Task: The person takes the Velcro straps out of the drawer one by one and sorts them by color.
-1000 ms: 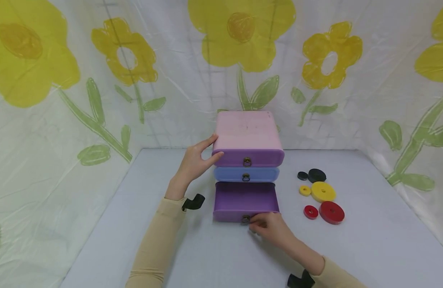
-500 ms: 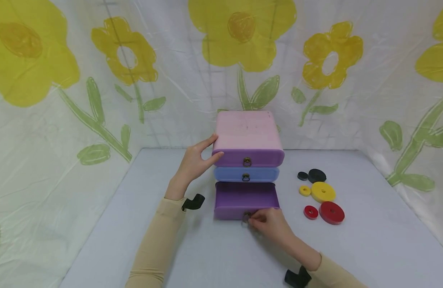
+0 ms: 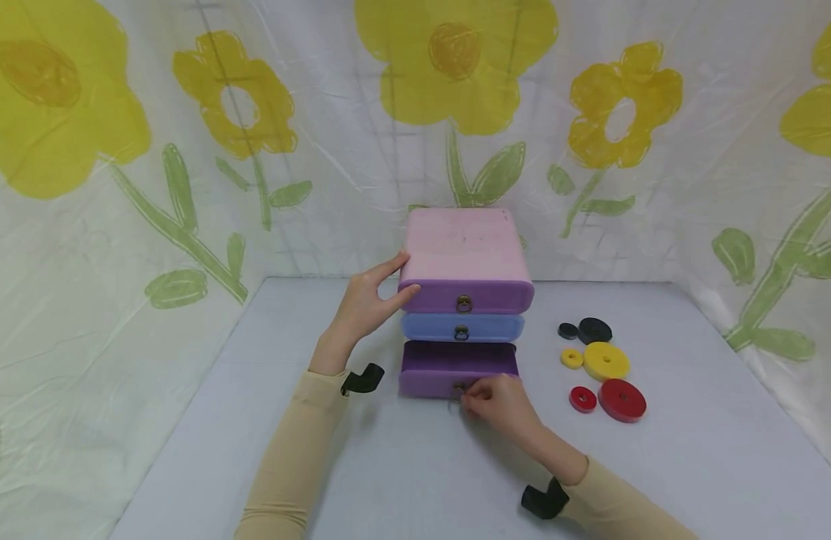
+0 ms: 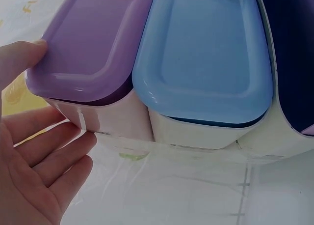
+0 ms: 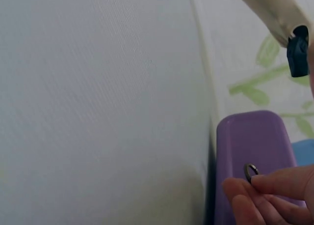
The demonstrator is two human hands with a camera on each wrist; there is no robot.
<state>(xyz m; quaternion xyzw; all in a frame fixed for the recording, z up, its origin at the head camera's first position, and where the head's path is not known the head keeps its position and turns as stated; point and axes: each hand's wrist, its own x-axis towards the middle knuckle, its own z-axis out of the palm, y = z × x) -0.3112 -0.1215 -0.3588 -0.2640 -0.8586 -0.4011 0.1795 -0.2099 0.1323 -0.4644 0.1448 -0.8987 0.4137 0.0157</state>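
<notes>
A small pink-topped drawer cabinet point(image 3: 463, 244) stands on the table in the head view, with a purple top drawer point(image 3: 432, 296), a blue middle drawer point(image 3: 425, 327) and a purple bottom drawer point(image 3: 422, 383). The upper two are closed; the bottom one is pulled part way out, its visible inside bare. My left hand point(image 3: 364, 304) rests on the cabinet's left side near the top, thumb point(image 4: 37, 50) touching the top drawer's front and fingers spread along the side. My right hand point(image 3: 506, 409) pinches the bottom drawer's metal ring pull point(image 5: 250, 170) between thumb and fingertips.
Right of the cabinet lie round discs in large and small pairs: black point(image 3: 595, 330), yellow point(image 3: 606, 361) and red point(image 3: 622, 400). A flower-printed sheet point(image 3: 341, 150) hangs behind the white table point(image 3: 267, 420).
My right hand has moved away from me with the ring pull, and the bottom drawer has slid further into the cabinet. The left hand has stayed in place.
</notes>
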